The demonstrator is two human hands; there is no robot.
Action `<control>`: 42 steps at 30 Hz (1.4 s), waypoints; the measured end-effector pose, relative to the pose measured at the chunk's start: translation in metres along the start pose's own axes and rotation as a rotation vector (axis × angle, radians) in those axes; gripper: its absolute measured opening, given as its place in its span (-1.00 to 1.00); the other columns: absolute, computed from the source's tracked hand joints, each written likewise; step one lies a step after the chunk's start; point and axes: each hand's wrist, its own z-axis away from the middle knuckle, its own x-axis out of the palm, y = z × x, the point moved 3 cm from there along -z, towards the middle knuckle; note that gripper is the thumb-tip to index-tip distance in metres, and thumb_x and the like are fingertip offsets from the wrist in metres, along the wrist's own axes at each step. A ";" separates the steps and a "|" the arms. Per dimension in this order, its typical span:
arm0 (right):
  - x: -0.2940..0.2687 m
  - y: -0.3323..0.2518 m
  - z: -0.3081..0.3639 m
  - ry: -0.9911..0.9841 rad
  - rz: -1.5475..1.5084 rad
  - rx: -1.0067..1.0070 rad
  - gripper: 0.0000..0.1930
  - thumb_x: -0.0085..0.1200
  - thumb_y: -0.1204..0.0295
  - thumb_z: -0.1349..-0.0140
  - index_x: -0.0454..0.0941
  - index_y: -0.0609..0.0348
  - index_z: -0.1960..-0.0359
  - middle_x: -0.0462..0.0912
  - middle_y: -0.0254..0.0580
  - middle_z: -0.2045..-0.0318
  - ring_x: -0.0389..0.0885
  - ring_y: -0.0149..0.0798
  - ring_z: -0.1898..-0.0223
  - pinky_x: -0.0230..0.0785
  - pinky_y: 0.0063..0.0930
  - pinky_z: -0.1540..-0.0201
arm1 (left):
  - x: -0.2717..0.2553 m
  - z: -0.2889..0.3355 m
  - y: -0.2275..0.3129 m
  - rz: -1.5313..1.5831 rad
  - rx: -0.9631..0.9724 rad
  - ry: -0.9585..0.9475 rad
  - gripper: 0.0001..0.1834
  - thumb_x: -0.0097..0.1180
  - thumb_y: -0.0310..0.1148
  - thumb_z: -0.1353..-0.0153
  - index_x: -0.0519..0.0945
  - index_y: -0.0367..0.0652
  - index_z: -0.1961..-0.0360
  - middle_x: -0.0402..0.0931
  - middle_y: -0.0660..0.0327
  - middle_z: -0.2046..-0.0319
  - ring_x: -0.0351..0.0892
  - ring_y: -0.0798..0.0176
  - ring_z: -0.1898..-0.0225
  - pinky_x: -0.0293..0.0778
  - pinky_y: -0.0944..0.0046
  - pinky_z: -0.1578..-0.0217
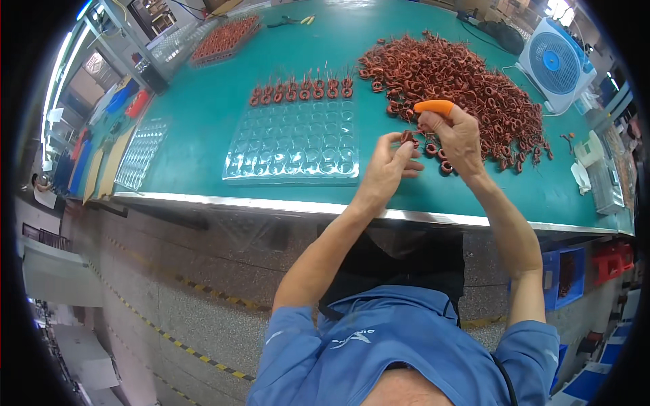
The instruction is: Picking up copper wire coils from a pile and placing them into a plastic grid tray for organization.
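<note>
My left hand [387, 162] pinches a small copper-wound toroid coil [407, 137] at its fingertips, just above the table's front part. Close beside it, my right hand [462, 142] is wrapped round a tool with a thick orange handle [435, 107]; its working end is hidden by the fingers, so I cannot tell its exact kind. To the left lies a clear plastic tray [291, 177] with round pockets. Several coils [302, 93] stand in its far rows, wire leads up, while the nearer pockets hold nothing. Behind my right hand spreads a large heap of loose coils [467, 78].
A filled coil tray [225, 37] and pliers [288, 21] lie at the far left of the green table [183, 155]. A blue-and-white fan [554, 62] stands at the far right, above a clear box [606, 186]. Another pocketed tray [141, 154] rests at the left edge.
</note>
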 end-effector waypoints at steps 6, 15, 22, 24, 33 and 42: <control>-0.003 -0.011 0.024 -0.027 -0.128 -0.069 -0.70 0.16 0.45 -0.27 0.55 0.25 -0.02 0.67 -0.24 0.29 0.61 -0.46 0.23 0.49 -0.56 0.17 | 0.001 -0.003 0.001 0.510 -0.040 -0.260 -0.69 -0.11 -0.22 -0.44 0.41 -0.27 0.01 0.53 0.10 0.33 0.56 0.22 0.41 0.52 0.28 0.33; 0.002 -0.025 0.023 -0.365 -0.015 0.241 -0.65 0.01 0.23 -0.34 0.63 0.36 0.23 0.66 -0.26 0.42 0.55 -0.45 0.37 0.39 -0.53 0.27 | 0.001 0.015 0.012 -0.024 0.144 -0.253 -0.72 -0.13 -0.37 -0.43 0.26 -0.30 -0.06 0.48 0.11 0.38 0.50 0.30 0.42 0.48 0.33 0.32; 0.001 -0.052 0.049 0.134 0.638 -0.742 -0.89 0.24 0.48 -0.13 0.59 0.26 0.42 0.60 -0.15 0.41 0.57 -0.11 0.31 0.38 -0.28 0.20 | 0.005 0.007 0.021 -0.076 0.119 -0.079 -0.69 -0.08 -0.25 -0.44 0.52 -0.32 0.10 0.49 0.27 0.54 0.46 0.45 0.55 0.42 0.43 0.49; 0.014 -0.072 0.061 0.180 0.700 -0.902 -0.91 0.25 0.54 -0.10 0.58 0.26 0.43 0.60 -0.20 0.37 0.55 -0.11 0.34 0.37 -0.25 0.18 | -0.002 0.008 0.021 -0.007 0.154 -0.039 -0.71 -0.05 -0.27 -0.42 0.55 -0.33 0.20 0.47 0.27 0.55 0.44 0.44 0.56 0.40 0.44 0.51; 0.027 -0.012 0.057 0.085 0.117 -0.116 -0.83 0.16 0.42 -0.26 0.61 0.29 0.24 0.60 -0.21 0.37 0.56 -0.36 0.32 0.38 -0.47 0.30 | -0.013 0.013 -0.004 0.042 0.158 0.097 -0.77 -0.15 -0.31 -0.45 0.48 -0.24 0.14 0.38 0.30 0.58 0.38 0.42 0.59 0.36 0.40 0.55; 0.037 0.011 0.063 -0.184 -0.228 0.267 -0.68 0.07 0.22 -0.36 0.58 0.28 0.16 0.61 -0.34 0.45 0.53 -0.53 0.45 0.36 -0.65 0.39 | -0.028 0.021 0.007 -0.085 0.232 -0.076 -0.71 -0.11 -0.39 -0.42 0.35 -0.24 -0.11 0.36 0.29 0.45 0.43 0.41 0.46 0.38 0.45 0.41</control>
